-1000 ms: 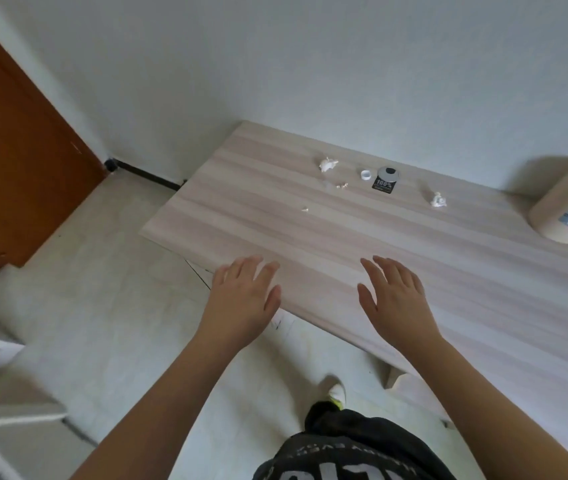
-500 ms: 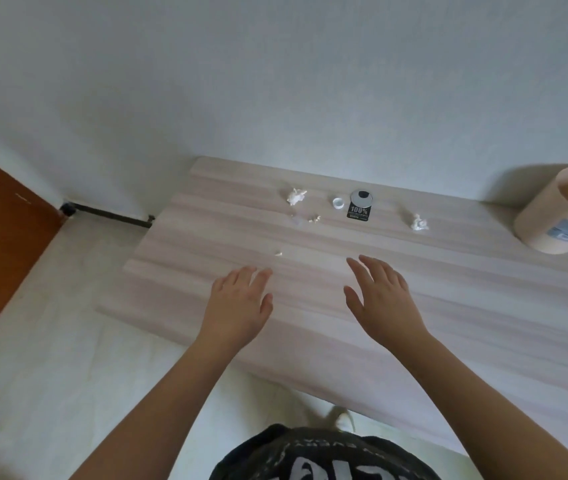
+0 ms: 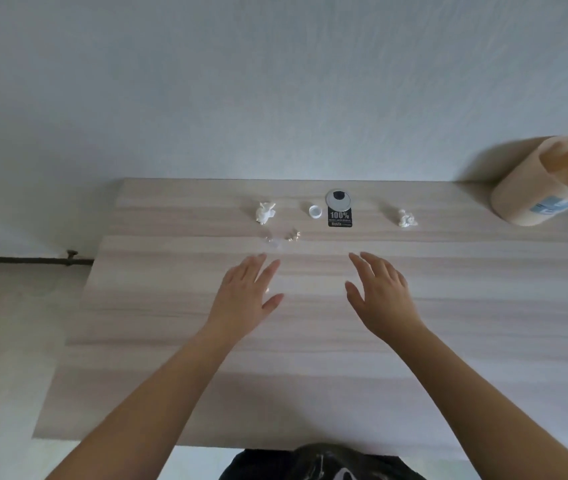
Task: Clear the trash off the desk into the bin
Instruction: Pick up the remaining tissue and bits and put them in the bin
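Observation:
Trash lies along the far side of the pale wooden desk (image 3: pixel 483 323): a crumpled white paper ball (image 3: pixel 264 212), a white bottle cap (image 3: pixel 315 211), a second paper wad (image 3: pixel 406 218), a small tan scrap (image 3: pixel 293 235) and a clear plastic bit (image 3: pixel 272 241). A black label tag (image 3: pixel 340 217) sits below a round desk grommet (image 3: pixel 338 198). The tan cylindrical bin (image 3: pixel 538 188) stands at the far right of the desk. My left hand (image 3: pixel 246 299) and my right hand (image 3: pixel 379 299) hover flat over the desk's middle, fingers spread, holding nothing. A tiny crumb (image 3: pixel 267 290) shows beside my left hand.
A white wall rises directly behind the desk. The desk's left edge drops to a pale floor (image 3: pixel 9 323), where a dark pipe (image 3: pixel 26 260) runs along the wall's base. My dark clothing (image 3: pixel 320 462) shows at the near edge.
The view has swung to face the desk squarely and come closer; the door at the left is out of sight. Both hands have moved forward over the desk toward the trash, still spread.

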A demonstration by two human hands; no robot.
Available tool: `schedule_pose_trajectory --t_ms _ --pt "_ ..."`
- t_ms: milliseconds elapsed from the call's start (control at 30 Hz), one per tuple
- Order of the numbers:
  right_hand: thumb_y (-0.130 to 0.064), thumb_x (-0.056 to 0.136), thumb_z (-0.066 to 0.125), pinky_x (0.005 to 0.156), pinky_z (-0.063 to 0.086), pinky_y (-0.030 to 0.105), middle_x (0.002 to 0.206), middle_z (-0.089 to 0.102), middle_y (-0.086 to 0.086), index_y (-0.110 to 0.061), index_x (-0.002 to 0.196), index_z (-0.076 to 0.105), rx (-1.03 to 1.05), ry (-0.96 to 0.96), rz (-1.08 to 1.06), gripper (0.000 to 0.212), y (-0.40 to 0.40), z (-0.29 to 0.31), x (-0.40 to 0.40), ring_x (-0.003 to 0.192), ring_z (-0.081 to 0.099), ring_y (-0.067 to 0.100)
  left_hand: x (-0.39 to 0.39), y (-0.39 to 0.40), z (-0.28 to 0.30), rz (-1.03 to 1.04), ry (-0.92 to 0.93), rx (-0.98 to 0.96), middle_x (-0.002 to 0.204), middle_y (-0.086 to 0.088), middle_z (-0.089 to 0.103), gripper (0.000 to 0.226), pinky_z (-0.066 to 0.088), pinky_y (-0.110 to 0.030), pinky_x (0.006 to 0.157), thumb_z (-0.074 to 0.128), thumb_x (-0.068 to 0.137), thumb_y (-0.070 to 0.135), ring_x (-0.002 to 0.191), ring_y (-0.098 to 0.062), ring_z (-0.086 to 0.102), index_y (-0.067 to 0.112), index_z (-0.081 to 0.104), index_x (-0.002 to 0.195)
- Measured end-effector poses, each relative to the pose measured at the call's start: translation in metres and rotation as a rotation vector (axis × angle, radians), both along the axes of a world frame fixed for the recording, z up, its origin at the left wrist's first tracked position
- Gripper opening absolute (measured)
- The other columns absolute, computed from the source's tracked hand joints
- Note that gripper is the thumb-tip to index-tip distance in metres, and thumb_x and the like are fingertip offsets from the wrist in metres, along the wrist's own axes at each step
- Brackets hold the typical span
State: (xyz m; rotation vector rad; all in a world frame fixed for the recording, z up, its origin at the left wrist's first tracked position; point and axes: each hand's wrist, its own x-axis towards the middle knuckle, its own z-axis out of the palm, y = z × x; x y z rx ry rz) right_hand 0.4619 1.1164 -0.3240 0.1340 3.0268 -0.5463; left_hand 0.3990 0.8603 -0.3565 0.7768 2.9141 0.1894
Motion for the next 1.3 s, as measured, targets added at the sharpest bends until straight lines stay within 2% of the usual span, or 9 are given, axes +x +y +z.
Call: schedule_pose_trajectory --t_ms 167,333,500,633,767,900,1033,1133,1300 --pt "-0.033 0.094 0.046 0.107 0.03 0.044 0.145 0.039 0.007 -0.02 0.143 0.03 -0.029 -0.099 -0.065 0.053 0.01 -0.019 -0.024 0.131 0.034 0.028 -0.048 0.0 -0.03 -0.097 -0.084 -0.078 0.156 -0.008 0.025 0.07 0.026 -0.044 0.11 0.047 0.089 0.053 0.142 -0.028 0.023 0.024 0.022 0.148" --pt "-0.03 0.093 0.048 0.107 0.03 0.047 0.144 0.038 0.01 -0.017 0.142 0.03 -0.032 -0.062 -0.146 0.055 0.039 -0.033 -0.056 0.131 0.033 0.03 -0.09 0.024 -0.051 -0.153 -0.093 -0.125 0.157 -0.007 0.022 0.068 0.025 -0.046 0.111 0.044 0.092 0.048 0.142 -0.029 0.021 0.025 0.013 0.148" --pt "-0.028 0.091 0.05 0.108 0.028 0.051 0.148 0.032 0.013 -0.015 0.143 0.026 -0.006 -0.061 -0.271 0.059 0.079 -0.054 -0.095 0.136 0.027 0.032 -0.115 0.047 -0.076 -0.12 -0.071 -0.112 0.16 -0.001 0.009 0.064 0.015 -0.049 0.114 0.036 0.094 0.048 0.146 -0.024 0.003 0.028 0.009 0.148" --pt "-0.026 0.091 0.05 0.11 0.025 0.052 0.153 0.021 0.01 -0.02 0.146 0.021 0.01 -0.088 -0.345 0.062 0.111 -0.075 -0.121 0.139 0.017 0.031 -0.122 0.063 -0.095 -0.113 -0.078 -0.064 0.159 -0.007 0.012 0.061 0.018 -0.054 0.115 0.03 0.095 0.046 0.146 -0.029 0.005 0.023 0.012 0.149" --pt "-0.024 0.094 0.046 0.113 0.019 0.052 0.157 0.01 0.006 -0.024 0.147 0.013 -0.038 -0.171 -0.356 0.063 0.134 -0.099 -0.133 0.143 0.005 0.031 -0.123 0.081 -0.105 -0.1 -0.089 -0.029 0.16 -0.006 0.005 0.061 0.012 -0.044 0.116 0.025 0.097 0.045 0.146 -0.027 0.002 0.024 0.005 0.15" --pt "-0.011 0.093 0.047 0.109 0.03 0.048 0.151 0.028 0.012 -0.013 0.14 0.033 -0.12 -0.122 -0.32 0.05 0.137 -0.117 -0.136 0.137 0.022 0.032 -0.122 0.092 -0.111 -0.122 -0.073 0.043 0.154 -0.011 0.028 0.051 0.026 -0.046 0.113 0.034 0.098 0.03 0.142 -0.031 0.023 0.016 0.028 0.146" --pt "0.002 0.089 0.056 0.091 0.047 0.05 0.12 0.059 0.018 -0.002 0.111 0.063 -0.165 0.119 -0.257 0.024 0.138 -0.128 -0.131 0.113 0.048 0.038 -0.126 0.087 -0.117 -0.091 -0.069 0.29 0.145 -0.014 0.044 0.05 0.036 -0.045 0.109 0.051 0.088 -0.004 0.134 -0.032 0.04 0.006 0.044 0.137" --pt "0.001 0.088 0.058 0.084 0.049 0.043 0.108 0.064 0.016 -0.003 0.106 0.064 -0.18 0.176 -0.206 0.019 0.135 -0.128 -0.13 0.104 0.052 0.035 -0.126 0.083 -0.116 0.023 -0.057 0.435 0.137 -0.013 0.053 0.065 0.039 -0.037 0.106 0.05 0.071 -0.023 0.128 -0.027 0.048 0.005 0.054 0.129" --pt "0.002 0.089 0.057 0.078 0.047 0.036 0.102 0.065 0.015 -0.002 0.105 0.065 -0.209 0.23 -0.13 0.019 0.116 -0.119 -0.137 0.096 0.055 0.035 -0.126 0.083 -0.11 0.135 -0.058 0.487 0.131 -0.009 0.059 0.066 0.039 -0.03 0.103 0.048 0.067 -0.024 0.121 -0.022 0.055 0.01 0.062 0.122"
